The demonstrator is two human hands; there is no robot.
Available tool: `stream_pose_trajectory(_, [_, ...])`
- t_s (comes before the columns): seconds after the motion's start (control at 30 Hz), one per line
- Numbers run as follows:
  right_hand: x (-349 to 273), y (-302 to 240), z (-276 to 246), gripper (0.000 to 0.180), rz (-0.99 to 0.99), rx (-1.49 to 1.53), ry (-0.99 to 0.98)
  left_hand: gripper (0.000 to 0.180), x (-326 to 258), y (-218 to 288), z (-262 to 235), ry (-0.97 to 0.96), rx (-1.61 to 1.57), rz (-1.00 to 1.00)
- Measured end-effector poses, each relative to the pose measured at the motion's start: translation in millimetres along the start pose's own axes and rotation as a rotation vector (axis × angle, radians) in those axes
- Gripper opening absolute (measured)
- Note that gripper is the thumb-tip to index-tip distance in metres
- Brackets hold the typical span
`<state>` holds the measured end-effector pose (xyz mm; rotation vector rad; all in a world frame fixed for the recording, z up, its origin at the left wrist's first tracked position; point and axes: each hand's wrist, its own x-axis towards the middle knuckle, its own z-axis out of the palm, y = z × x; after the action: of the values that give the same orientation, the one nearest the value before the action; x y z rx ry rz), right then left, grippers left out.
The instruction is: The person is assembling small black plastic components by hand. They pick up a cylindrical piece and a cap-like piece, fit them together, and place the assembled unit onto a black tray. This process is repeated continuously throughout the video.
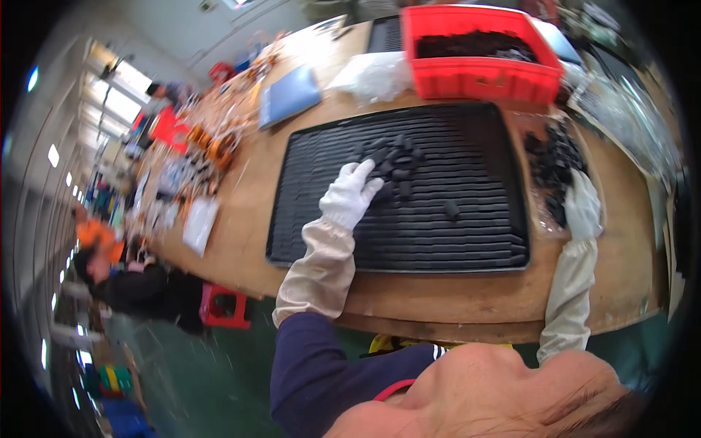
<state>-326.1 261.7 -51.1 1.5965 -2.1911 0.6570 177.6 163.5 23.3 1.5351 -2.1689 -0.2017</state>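
Left hand point(351, 193) flat on ribbed tray point(321, 212), fingers spread, tips touching near edge of black parts point(394, 162); cluster lies just ahead-right of fingertips (one stray part point(452, 210) further right). Right hand point(583, 206) rests on bag of parts point(553, 166), grip unclear.

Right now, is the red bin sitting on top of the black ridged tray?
No, the red bin stands on the wooden table just beyond the far edge of the black tray.

Both gloved hands outstretched: left hand point(351, 194) flat, right hand point(583, 207) cupped
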Motion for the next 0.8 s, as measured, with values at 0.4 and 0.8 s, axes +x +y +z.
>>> stream_pose_trajectory(0.4, [24.5,59.6,37.6,0.036,-0.068,0.079,-0.241,0.023,-40.8,-37.5,17.6,0.118,0.057,0.141])
stream_pose_trajectory(0.8, [26.2,75.9,48.2,0.034,-0.100,0.052,-0.239,0.012,-28.7,-42.7,16.4,0.284,0.342,0.462])
